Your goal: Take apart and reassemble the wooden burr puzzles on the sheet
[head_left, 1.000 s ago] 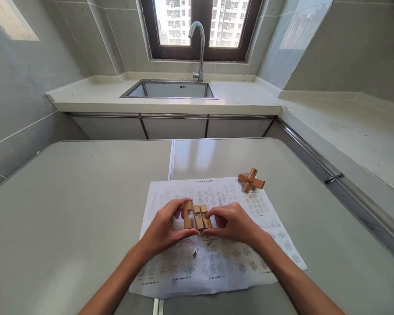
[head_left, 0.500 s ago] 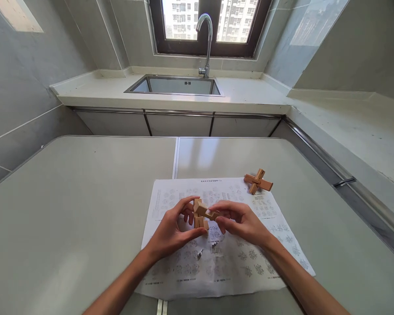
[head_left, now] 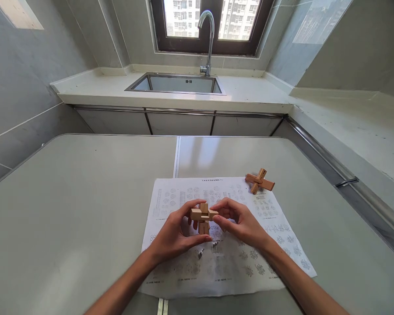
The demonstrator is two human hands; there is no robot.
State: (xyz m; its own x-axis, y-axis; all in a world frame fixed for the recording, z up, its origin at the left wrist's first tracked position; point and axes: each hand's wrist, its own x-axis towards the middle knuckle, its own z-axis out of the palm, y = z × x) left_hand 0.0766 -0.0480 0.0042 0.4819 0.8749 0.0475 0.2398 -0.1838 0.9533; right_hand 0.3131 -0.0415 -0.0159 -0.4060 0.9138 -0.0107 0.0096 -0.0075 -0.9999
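My left hand (head_left: 180,227) grips the upright pieces of a wooden burr puzzle (head_left: 203,228) between its fingers at the top and its thumb at the bottom. Across them lies a notched wooden piece (head_left: 196,214), its right end pinched by the thumb and fingers of my right hand (head_left: 235,218). The crosswise piece touches the upright pieces; how deep it sits in their notches I cannot tell. Under both hands is a printed paper sheet (head_left: 230,280) with rows of small diagrams and two small torn spots near the middle.
A second, cross-shaped wooden puzzle (head_left: 260,181) rests on the sheet's far right corner. The sheet lies on a pale table (head_left: 85,210) with a seam down its middle. Beyond the table are a counter with a sink (head_left: 174,92), a faucet (head_left: 210,43) and a window.
The crosswise piece has gone from a slant to level across the upright pieces. Both hands have shifted slightly, the left one to the right, still holding the pieces.
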